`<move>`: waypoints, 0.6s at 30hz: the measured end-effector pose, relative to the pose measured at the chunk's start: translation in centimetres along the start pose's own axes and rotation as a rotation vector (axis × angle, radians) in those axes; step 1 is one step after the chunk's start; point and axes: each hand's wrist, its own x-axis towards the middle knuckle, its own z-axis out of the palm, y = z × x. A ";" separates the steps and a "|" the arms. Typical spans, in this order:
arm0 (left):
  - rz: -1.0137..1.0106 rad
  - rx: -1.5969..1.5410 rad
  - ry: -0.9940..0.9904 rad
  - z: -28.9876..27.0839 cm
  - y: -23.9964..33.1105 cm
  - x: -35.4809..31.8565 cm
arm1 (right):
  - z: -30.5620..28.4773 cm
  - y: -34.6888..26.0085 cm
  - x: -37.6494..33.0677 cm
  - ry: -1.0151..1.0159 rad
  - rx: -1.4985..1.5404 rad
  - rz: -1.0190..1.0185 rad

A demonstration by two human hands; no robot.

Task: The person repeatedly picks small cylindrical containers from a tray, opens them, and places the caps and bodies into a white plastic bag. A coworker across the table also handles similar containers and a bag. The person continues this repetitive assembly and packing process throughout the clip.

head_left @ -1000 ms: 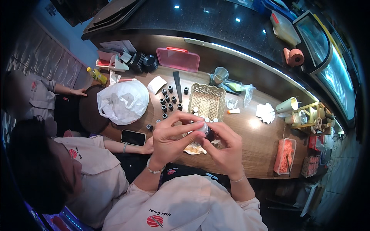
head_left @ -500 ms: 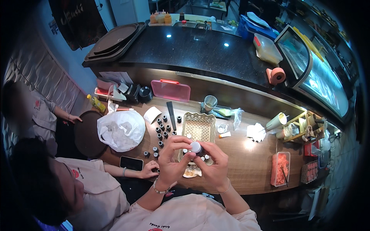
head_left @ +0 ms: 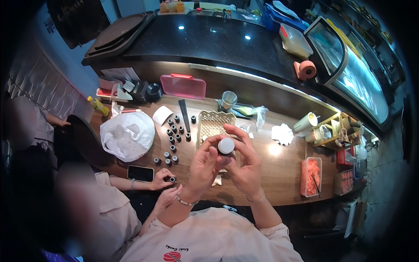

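My two hands hold one small bottle with a round white cap (head_left: 226, 146) between them, cap upward, above the near part of the table. The fingers of my left hand (head_left: 201, 170) close on its left side. My right hand (head_left: 245, 172) grips its lower right side, with the index finger raised off the cap. Most of the bottle's dark body is hidden by my fingers. Just beyond stands a woven beige basket (head_left: 213, 124), its near end covered by my hands. Left of the basket, several small black-capped bottles (head_left: 173, 129) stand on the wooden table.
Beside me on the left, a co-worker's hand (head_left: 162, 180) holds a small dark bottle (head_left: 173, 179) near a phone (head_left: 140, 173). A white plastic bag (head_left: 126, 135) lies farther left. At right are a tub of orange food (head_left: 311, 177), white paper (head_left: 283, 135) and a wooden rack (head_left: 334, 131).
The bottle has risen slightly, showing more of its cap and neck. My right index finger has lifted away. The co-worker's second hand has come into view, and the whole view has shifted.
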 end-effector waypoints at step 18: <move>0.098 0.534 0.292 3.4 1.1 -2.6 | -4.5 -6.3 2.0 -0.466 -0.424 -0.076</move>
